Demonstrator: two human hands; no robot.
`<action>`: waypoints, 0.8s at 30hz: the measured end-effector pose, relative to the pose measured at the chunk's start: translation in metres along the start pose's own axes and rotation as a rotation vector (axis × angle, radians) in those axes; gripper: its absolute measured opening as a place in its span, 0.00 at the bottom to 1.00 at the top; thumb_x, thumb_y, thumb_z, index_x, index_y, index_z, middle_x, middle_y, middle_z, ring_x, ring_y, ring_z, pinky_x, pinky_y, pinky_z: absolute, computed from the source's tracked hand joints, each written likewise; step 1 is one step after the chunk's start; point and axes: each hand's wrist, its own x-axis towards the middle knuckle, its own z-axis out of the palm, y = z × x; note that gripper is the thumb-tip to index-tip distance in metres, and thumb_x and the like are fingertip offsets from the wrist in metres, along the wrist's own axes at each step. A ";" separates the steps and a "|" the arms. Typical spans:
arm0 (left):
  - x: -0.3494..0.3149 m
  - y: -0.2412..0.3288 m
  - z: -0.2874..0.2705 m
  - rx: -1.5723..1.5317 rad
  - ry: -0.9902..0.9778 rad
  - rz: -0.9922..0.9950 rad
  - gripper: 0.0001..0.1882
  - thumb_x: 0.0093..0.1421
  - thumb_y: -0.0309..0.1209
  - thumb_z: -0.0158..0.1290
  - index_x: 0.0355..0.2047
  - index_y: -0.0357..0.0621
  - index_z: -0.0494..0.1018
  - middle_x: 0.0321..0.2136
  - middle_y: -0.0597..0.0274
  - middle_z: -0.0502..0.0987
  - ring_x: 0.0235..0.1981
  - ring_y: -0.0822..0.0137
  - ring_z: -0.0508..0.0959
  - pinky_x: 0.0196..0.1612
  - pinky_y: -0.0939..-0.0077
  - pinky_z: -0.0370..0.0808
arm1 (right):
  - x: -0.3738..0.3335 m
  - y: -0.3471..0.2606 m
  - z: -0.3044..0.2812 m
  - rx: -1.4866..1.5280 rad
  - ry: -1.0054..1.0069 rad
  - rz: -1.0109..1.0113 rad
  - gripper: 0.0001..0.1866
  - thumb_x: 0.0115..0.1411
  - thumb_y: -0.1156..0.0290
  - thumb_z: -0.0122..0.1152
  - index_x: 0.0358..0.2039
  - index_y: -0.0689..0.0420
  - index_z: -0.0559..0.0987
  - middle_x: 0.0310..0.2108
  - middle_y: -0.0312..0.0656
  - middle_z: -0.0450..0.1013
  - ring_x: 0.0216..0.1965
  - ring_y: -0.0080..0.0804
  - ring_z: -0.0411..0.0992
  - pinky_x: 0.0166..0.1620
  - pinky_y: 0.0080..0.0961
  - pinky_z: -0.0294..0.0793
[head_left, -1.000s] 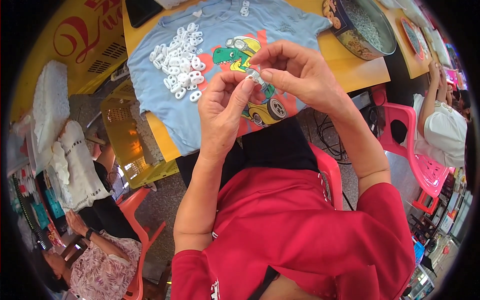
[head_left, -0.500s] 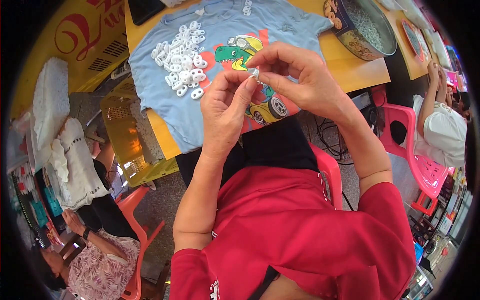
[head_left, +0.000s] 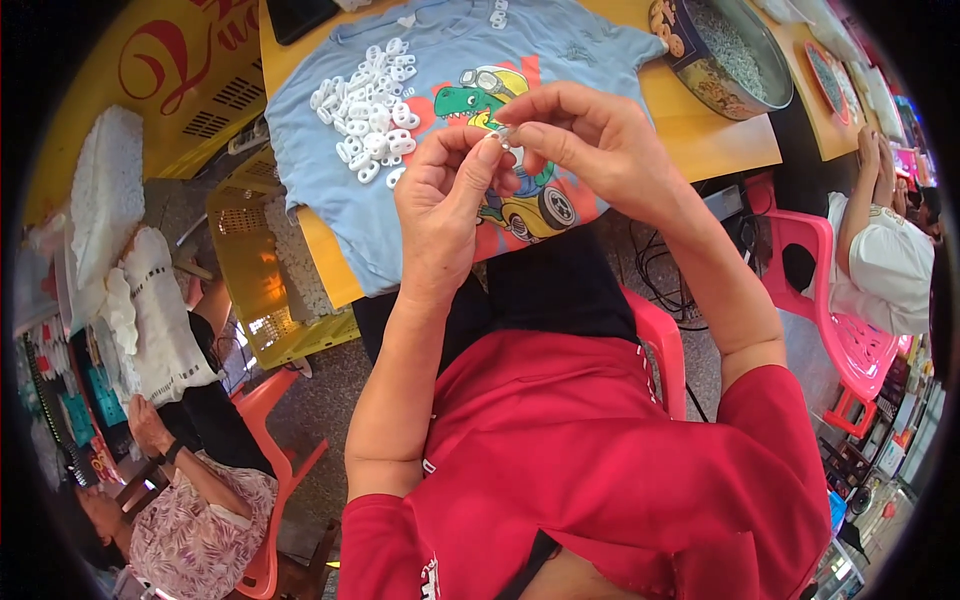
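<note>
Covering much of the yellow table (head_left: 705, 150), a light-blue shirt (head_left: 320, 195) is spread beneath the work. On its left part, a pile of white two-holed pieces (head_left: 368, 108) is heaped, lying far and to the left of both hands; the left hand (head_left: 443, 195) is placed nearer to it than the right hand (head_left: 605, 150). Between the two hands a small pale piece (head_left: 503, 137) is held, just right of the left thumb's tip and just left of the right fingertips. It is pinched by the left thumb and fingers; the right thumb and forefinger are drawn together at it, but whether it is gripped by them too cannot be told. Most of its surface is hidden, so its long axis cannot be made out, nor whether one part or two are held.
</note>
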 end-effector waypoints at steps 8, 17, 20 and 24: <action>-0.001 0.000 -0.002 0.013 -0.024 -0.001 0.08 0.65 0.29 0.54 0.39 0.36 0.71 0.30 0.61 0.77 0.29 0.74 0.76 0.34 0.82 0.73 | 0.001 0.001 -0.010 -0.160 -0.032 -0.042 0.12 0.64 0.70 0.59 0.44 0.63 0.78 0.33 0.34 0.75 0.32 0.18 0.70 0.37 0.16 0.71; 0.000 0.001 -0.002 0.105 -0.066 -0.024 0.09 0.66 0.31 0.52 0.39 0.37 0.70 0.29 0.63 0.76 0.28 0.76 0.75 0.33 0.83 0.73 | 0.001 0.001 -0.011 -0.443 -0.021 -0.199 0.09 0.62 0.70 0.60 0.38 0.64 0.79 0.30 0.35 0.74 0.29 0.18 0.70 0.35 0.18 0.71; -0.001 0.000 -0.003 0.175 -0.114 -0.013 0.10 0.68 0.33 0.49 0.38 0.38 0.70 0.29 0.65 0.76 0.28 0.78 0.75 0.33 0.84 0.72 | 0.000 0.004 -0.008 -0.289 0.003 -0.110 0.10 0.63 0.70 0.60 0.38 0.65 0.78 0.30 0.35 0.74 0.29 0.18 0.70 0.35 0.17 0.72; -0.004 0.000 -0.003 0.239 -0.138 0.025 0.11 0.70 0.34 0.45 0.38 0.38 0.70 0.27 0.67 0.74 0.26 0.79 0.72 0.31 0.84 0.70 | -0.002 0.007 -0.004 -0.216 -0.004 -0.065 0.11 0.63 0.70 0.59 0.40 0.65 0.78 0.31 0.34 0.74 0.30 0.17 0.71 0.35 0.16 0.72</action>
